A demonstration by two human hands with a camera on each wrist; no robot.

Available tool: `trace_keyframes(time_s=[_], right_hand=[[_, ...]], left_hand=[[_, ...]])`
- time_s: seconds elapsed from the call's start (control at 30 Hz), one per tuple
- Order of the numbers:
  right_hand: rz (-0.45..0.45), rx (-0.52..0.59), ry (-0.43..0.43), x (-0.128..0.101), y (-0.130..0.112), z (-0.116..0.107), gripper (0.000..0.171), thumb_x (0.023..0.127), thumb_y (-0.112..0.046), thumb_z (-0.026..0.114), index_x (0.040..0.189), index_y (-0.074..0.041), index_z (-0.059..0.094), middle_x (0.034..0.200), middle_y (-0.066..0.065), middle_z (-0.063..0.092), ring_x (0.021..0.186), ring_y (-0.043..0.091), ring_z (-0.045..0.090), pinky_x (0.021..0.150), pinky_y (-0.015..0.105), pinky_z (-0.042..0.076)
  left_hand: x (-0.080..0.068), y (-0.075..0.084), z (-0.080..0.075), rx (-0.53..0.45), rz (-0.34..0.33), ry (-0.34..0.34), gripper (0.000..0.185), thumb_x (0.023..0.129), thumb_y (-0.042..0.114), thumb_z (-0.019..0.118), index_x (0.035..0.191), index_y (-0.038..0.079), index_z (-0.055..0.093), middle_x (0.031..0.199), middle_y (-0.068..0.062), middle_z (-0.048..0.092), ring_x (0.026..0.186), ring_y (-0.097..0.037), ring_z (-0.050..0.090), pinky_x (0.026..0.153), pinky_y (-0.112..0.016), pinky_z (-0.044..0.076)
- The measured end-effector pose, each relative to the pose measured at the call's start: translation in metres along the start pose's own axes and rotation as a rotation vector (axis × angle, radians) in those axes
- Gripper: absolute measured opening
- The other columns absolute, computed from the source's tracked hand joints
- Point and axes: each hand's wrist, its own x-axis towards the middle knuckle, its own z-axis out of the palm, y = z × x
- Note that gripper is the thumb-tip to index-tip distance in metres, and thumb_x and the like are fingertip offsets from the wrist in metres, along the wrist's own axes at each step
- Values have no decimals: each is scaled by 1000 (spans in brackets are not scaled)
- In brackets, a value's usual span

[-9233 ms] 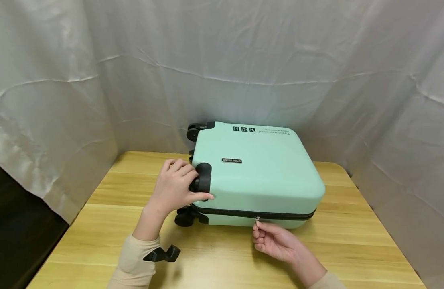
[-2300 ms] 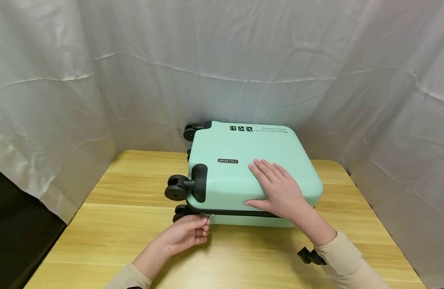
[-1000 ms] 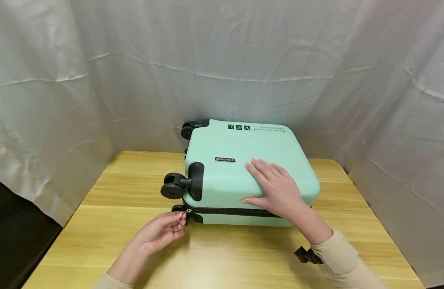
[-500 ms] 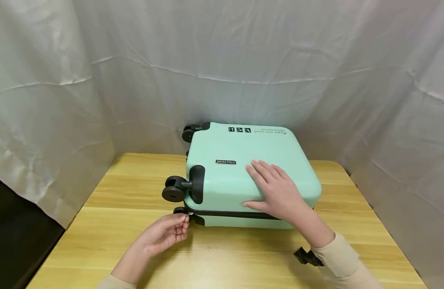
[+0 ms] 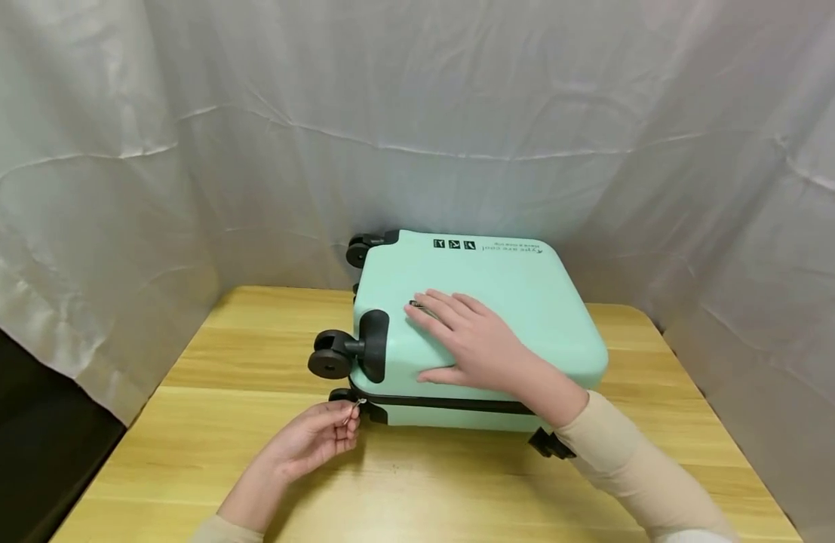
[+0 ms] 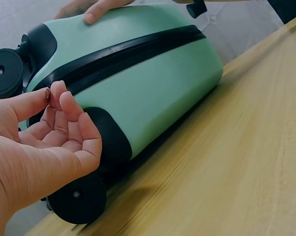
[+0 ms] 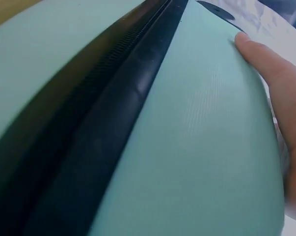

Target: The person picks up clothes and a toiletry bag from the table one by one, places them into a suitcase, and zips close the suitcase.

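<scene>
Your left hand (image 5: pixel 313 437) pinched the zipper pull (image 5: pixel 357 406) at the suitcase's (image 5: pixel 519 294) near-left corner; your right hand (image 5: pixel 468 343) lay spread flat on its lid, on the table (image 5: pixel 186 362).

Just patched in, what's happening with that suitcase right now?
A person has a mint-green hard-shell suitcase lying flat on a wooden table. The left hand pinches the small metal zipper pull at the near corner by the wheels, on the black zipper band that runs round the case. The right hand lies flat on the top shell with fingers straight, pressing down. White cloth hangs behind the table.
</scene>
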Motion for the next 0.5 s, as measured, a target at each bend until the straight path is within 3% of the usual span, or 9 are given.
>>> trace_keyframes(time_s=[0.27,0.5], right_hand=[[-130,-26,-122,26,-8,4,92,85,-72,52,152,-14,34,155,7,40,144,22,37,116,42,34],[-170,12,-200,37,-14,3,89,88,-68,52,153,-12,31,158,5,35,147,19,33,118,41,31]], left_hand=[[1,1,-1,45,14,-4,26,104,10,38,100,13,63,90,7,64,85,-5,58,84,-22,49],[2,-1,0,37,23,-42,28,104,10,36,99,14,63,92,8,63,86,-4,58,84,-22,49]])
